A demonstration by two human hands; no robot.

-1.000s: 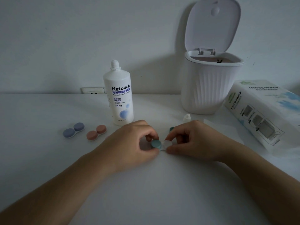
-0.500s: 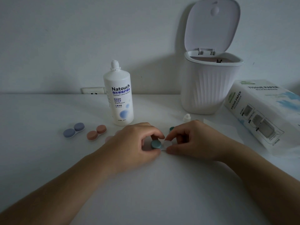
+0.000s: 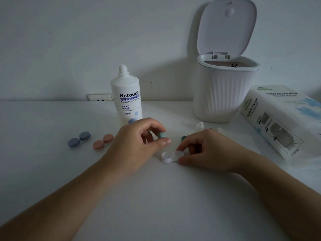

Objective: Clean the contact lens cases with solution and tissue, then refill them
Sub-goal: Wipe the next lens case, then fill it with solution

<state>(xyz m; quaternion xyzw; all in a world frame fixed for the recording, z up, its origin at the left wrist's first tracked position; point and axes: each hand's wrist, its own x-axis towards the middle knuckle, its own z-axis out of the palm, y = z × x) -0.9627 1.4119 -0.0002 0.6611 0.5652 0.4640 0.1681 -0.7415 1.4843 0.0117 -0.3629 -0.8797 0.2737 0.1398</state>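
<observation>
A white lens case base lies on the table with both wells uncovered. My right hand pinches its right well between thumb and fingers. My left hand holds a teal cap pinched just above and to the left of the base. A second teal cap lies on the table behind my right hand, partly hidden. The solution bottle stands uncapped behind my left hand; its small white cap sits to the right. A tissue sheet lies beyond my right hand.
A blue lens case and a pink lens case, both capped, lie at the left. A white ribbed bin with its lid up stands at the back right. A tissue paper pack lies on the right. A wall socket is behind the bottle.
My left hand has lifted the teal cap off the left well and raised it up and away. The white base now shows both wells open. My right hand stays on the base.
</observation>
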